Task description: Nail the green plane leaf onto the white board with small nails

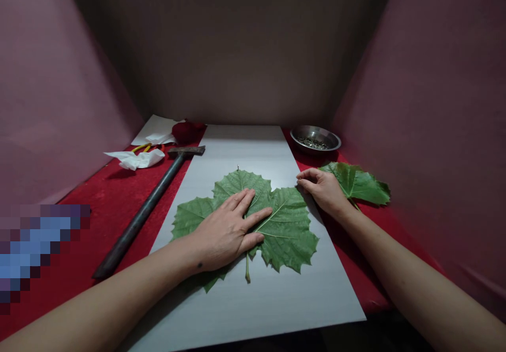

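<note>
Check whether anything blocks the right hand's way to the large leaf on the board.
Nothing visible stands between the right hand and the nearby edge of the large leaf. The left hand lies across the leaf's middle, leaving that side uncovered.

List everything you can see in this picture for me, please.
large leaf: 1, green, on the board
nail: 1, silvery, upright at that leaf's far tip
board: 1, whitish, centre
hammer: 1, dark, left
bowl: 1, silver, far right
small pieces: many, metallic, inside the bowl
smaller leaf: 1, green, right
crumpled tissue: count unclear, white, far left
yellow-handled item: 1, partly hidden, by the tissue
sheet: 1, white, far left
bundle: 1, dark red, beside the sheet
cloth: red, beneath
pixelated patch: 1, bluish, left edge
side walls: 2, pinkish
back wall: 1, brownish-grey
left hand: 1, bare, spread on the large leaf
right hand: 1, bare, near the board's right edge
</note>
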Demonstrator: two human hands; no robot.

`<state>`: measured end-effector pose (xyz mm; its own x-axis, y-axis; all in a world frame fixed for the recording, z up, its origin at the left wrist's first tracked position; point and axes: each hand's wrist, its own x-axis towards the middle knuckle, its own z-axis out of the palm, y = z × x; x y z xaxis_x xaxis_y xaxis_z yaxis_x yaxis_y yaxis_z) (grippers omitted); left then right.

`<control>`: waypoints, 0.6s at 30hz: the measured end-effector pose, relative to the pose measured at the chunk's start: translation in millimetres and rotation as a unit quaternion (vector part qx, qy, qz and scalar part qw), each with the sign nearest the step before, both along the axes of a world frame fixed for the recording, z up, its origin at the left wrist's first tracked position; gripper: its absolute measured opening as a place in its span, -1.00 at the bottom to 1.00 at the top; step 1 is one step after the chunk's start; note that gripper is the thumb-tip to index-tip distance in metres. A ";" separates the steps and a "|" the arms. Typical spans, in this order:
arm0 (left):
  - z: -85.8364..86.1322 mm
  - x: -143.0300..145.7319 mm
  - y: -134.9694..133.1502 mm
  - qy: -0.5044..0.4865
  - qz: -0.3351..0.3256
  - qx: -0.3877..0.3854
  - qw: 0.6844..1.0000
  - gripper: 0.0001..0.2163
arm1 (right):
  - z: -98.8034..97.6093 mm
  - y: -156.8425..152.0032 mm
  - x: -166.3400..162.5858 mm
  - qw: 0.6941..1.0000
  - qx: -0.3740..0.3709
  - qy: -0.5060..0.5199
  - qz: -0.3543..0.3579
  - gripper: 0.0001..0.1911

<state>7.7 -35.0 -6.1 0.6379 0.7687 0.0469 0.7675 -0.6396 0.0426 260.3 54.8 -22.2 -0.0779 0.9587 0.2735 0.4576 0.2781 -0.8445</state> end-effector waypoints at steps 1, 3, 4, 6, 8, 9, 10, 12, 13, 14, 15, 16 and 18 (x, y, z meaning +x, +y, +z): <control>0.2 0.0 -0.1 0.001 0.000 0.000 1.000 -0.53 | 0.2 0.1 -0.3 1.000 -0.001 0.002 0.000 -0.80; 0.5 0.1 -0.2 0.003 -0.001 0.001 1.000 -0.53 | 0.6 0.3 -0.9 1.000 -0.005 0.007 -0.001 -0.79; 0.5 0.2 -0.1 0.003 -0.001 0.000 1.000 -0.53 | 0.9 0.3 -1.3 1.000 -0.007 0.009 -0.001 -0.79; 0.2 0.2 0.3 0.002 0.000 0.000 1.000 -0.53 | 1.4 0.3 -1.9 1.000 -0.009 0.011 -0.001 -0.79; -0.8 -0.2 0.7 -0.001 -0.001 0.003 1.000 -0.53 | 1.8 0.3 -2.5 1.000 -0.008 0.010 -0.003 -0.79; -1.3 -0.5 0.9 -0.003 -0.003 0.006 1.000 -0.53 | 1.9 0.2 -2.7 1.000 -0.007 0.008 -0.004 -0.79; -1.8 -0.8 1.0 -0.006 -0.005 0.009 1.000 -0.53 | 2.0 0.2 -2.9 1.000 -0.006 0.007 -0.005 -0.79; -2.3 -1.1 1.1 -0.010 -0.006 0.011 1.000 -0.53 | 2.1 -0.1 -3.1 1.000 -0.002 0.010 -0.006 -0.79; -2.3 -1.1 1.0 -0.009 -0.006 0.009 1.000 -0.53 | 2.2 -0.3 -3.1 1.000 -0.001 0.014 -0.005 -0.79; -2.1 -1.0 1.0 -0.009 -0.006 0.007 1.000 -0.53 | 2.4 -0.6 -3.0 1.000 -0.003 0.020 -0.004 -0.79; -1.8 -0.8 1.0 -0.007 -0.005 0.005 1.000 -0.53 | 2.8 -1.0 -2.7 1.000 -0.006 0.025 -0.005 -0.79; -1.5 -0.6 1.0 -0.006 -0.004 0.004 1.000 -0.53 | 3.2 -1.4 -2.4 1.000 -0.011 0.028 -0.007 -0.79; -1.0 -0.2 1.0 -0.005 -0.001 0.000 1.000 -0.53 | 4.3 -2.1 -1.7 0.999 -0.025 0.034 -0.014 -0.78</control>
